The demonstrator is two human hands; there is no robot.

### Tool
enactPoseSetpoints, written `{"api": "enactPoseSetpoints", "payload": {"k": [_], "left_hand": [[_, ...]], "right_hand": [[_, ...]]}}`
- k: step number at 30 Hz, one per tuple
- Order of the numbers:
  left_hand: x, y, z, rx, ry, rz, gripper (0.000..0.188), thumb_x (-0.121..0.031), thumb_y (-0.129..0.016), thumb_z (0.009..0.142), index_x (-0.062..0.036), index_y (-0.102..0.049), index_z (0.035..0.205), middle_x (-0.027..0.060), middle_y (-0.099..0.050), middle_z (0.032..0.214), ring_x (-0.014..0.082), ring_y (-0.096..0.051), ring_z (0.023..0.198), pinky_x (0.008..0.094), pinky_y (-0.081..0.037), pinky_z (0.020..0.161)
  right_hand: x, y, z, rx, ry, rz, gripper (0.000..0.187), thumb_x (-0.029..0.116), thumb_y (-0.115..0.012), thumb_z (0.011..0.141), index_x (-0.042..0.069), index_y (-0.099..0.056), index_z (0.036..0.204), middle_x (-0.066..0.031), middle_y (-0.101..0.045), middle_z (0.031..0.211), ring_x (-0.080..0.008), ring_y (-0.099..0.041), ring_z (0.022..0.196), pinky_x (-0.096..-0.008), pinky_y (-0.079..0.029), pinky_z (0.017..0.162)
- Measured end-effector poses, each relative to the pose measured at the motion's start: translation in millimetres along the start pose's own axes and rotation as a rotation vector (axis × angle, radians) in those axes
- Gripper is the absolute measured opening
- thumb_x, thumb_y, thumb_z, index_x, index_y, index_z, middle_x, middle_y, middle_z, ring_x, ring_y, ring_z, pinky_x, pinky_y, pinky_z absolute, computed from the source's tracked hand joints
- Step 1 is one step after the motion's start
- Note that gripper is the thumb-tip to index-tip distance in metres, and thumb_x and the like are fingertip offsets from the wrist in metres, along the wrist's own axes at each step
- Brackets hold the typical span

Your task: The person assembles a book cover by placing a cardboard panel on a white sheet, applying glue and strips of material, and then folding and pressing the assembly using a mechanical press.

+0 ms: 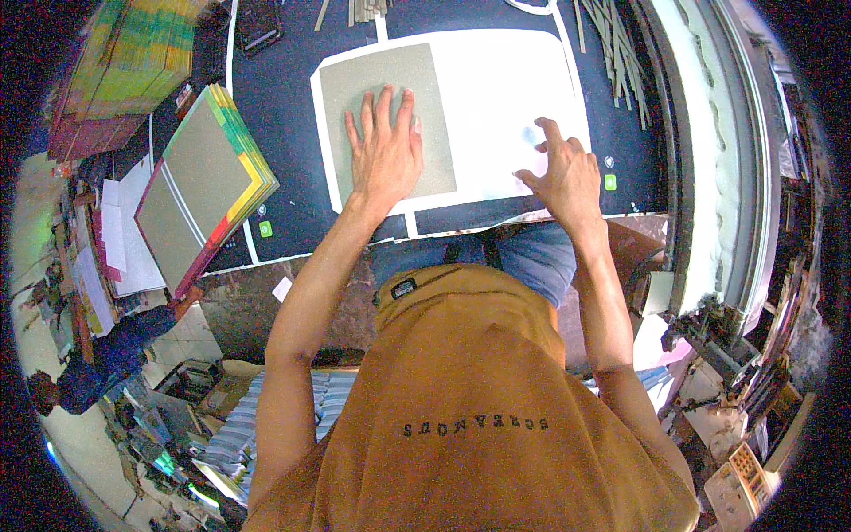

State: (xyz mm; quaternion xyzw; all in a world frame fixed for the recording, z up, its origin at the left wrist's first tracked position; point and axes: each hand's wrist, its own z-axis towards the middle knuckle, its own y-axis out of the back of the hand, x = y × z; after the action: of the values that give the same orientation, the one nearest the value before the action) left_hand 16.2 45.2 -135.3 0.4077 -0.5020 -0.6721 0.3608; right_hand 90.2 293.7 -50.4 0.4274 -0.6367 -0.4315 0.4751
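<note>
A large white sheet [496, 97] lies on the dark tabletop in front of me, its corners cut. On its left part rests a grey board [390, 71], set a little in from the sheet's edge. My left hand [386, 146] lies flat on this board with fingers spread. Over the right part of the sheet is my right hand [567, 177], its thumb and forefinger curved and apart, with nothing visible between them. Whether its fingertips touch the paper I cannot tell. A faint bluish spot shows on the sheet beside the forefinger.
To the left leans a pile of grey-faced covers [191, 191] with coloured edges; behind it stands a tall yellow-green stack [133, 71]. Thin grey strips [616, 53] lie at the far right, more [365, 11] at the far edge. A pale machine rail [709, 151] borders the right. Another person [115, 359] is at lower left.
</note>
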Motion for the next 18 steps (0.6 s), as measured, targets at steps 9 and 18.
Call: {"api": "enactPoseSetpoints", "payload": {"k": [9,18], "left_hand": [[-0.5,-1.2,-1.2,0.004,0.006,0.023,0.057,-0.03,-0.05,0.104,-0.0132,-0.039,0.157,0.0166,-0.033,0.161,0.0418,-0.028,0.15,0.0666,-0.017,0.121],[-2.8,1.6,-3.9,-0.002,0.002,0.024,0.057,-0.029,-0.048,0.105,-0.012,-0.037,0.158,0.0164,-0.032,0.162,0.0419,-0.028,0.151,0.0666,-0.016,0.122]], "right_hand": [[-0.4,-0.6,-1.5,-0.016,0.011,-0.008,0.074,0.025,-0.088,0.075,0.015,-0.05,0.137,-0.0094,-0.076,0.101,-0.0324,-0.069,0.103,-0.0507,-0.053,0.089],[-5.7,-8.2,-0.8,-0.028,0.02,-0.043,0.074,0.025,-0.089,0.075,0.014,-0.05,0.137,-0.0086,-0.074,0.096,-0.0313,-0.069,0.099,-0.0506,-0.052,0.086]]}}
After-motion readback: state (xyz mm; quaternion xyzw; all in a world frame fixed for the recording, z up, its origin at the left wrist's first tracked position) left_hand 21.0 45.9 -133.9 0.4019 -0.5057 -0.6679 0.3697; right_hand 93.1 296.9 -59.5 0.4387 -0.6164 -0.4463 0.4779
